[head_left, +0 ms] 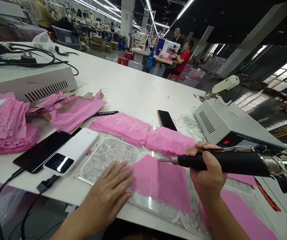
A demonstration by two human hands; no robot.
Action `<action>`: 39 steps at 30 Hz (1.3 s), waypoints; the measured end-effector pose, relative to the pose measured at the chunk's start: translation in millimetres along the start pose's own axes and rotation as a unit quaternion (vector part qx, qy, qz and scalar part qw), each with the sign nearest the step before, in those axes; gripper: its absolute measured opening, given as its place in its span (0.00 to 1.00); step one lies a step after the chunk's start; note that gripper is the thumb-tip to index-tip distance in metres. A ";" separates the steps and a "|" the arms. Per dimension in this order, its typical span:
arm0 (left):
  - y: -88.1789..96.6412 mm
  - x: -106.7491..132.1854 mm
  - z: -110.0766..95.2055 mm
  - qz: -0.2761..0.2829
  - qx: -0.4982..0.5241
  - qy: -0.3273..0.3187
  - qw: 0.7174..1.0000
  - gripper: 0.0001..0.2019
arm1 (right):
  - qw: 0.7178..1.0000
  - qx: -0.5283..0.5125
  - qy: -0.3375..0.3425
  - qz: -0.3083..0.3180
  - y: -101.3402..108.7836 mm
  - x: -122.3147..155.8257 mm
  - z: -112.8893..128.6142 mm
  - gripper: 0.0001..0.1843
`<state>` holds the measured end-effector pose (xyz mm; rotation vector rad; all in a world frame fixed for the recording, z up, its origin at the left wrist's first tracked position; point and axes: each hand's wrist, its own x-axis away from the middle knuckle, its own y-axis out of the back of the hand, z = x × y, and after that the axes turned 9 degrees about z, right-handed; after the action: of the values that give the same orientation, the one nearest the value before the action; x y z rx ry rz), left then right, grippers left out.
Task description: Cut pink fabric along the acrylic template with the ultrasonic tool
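Observation:
My left hand (pixel 108 190) lies flat with fingers spread, its fingertips on the left edge of a pink fabric piece (pixel 163 180). That piece has a scalloped lower edge and lies on a clear, patterned plastic board (pixel 108 155). In my right hand (pixel 209 170) is a black-handled ultrasonic welding gun (pixel 233 163), with fingers wrapped round the grip. Its thin metal tip points left, at the upper part of the fabric; whether it touches cannot be told. Just behind lie two stacks of pink lace pieces (pixel 123 126). Another pink piece (pixel 243 213) is partly hidden by my right forearm.
A white power bank (pixel 73 150) and a black phone (pixel 41 150) lie left, near piled pink fabric (pixel 6 123). Grey control boxes (pixel 223 123) stand at both sides. Another phone (pixel 166 120), white elastic cords (pixel 192 125) and orange-handled snips (pixel 268 198) are around. Co-workers sit far behind.

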<state>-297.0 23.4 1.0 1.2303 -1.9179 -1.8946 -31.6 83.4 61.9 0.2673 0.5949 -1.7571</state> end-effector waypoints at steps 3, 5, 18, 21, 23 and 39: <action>0.5 -0.6 0.0 -0.001 0.001 0.001 1.000 0.18 | 1.000 0.001 0.006 0.007 -0.8 0.6 -1.7 0.06; 0.8 -0.9 -0.1 -0.001 -0.001 0.000 1.000 0.19 | 1.000 -0.001 0.007 0.011 -1.1 0.7 -2.7 0.06; -6.1 2.9 5.5 -0.003 -0.003 -0.008 1.000 0.20 | 0.999 -0.006 0.009 0.031 -1.2 -1.4 -6.1 0.05; -5.3 2.3 6.3 -0.004 -0.005 -0.011 1.000 0.21 | 1.000 -0.009 0.005 0.014 1.5 -3.5 -1.2 0.06; -3.8 1.6 5.8 -0.005 -0.007 -0.013 1.000 0.21 | 1.000 -0.004 0.008 -0.010 6.8 -5.6 4.4 0.07; -1.5 1.0 4.6 0.005 -0.024 -0.014 1.000 0.20 | 1.000 0.015 0.009 -0.026 24.4 -5.5 7.4 0.06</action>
<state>-300.0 26.5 -1.5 1.1860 -1.8756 -1.9510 -5.8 80.0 64.7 0.2908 0.5945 -1.8165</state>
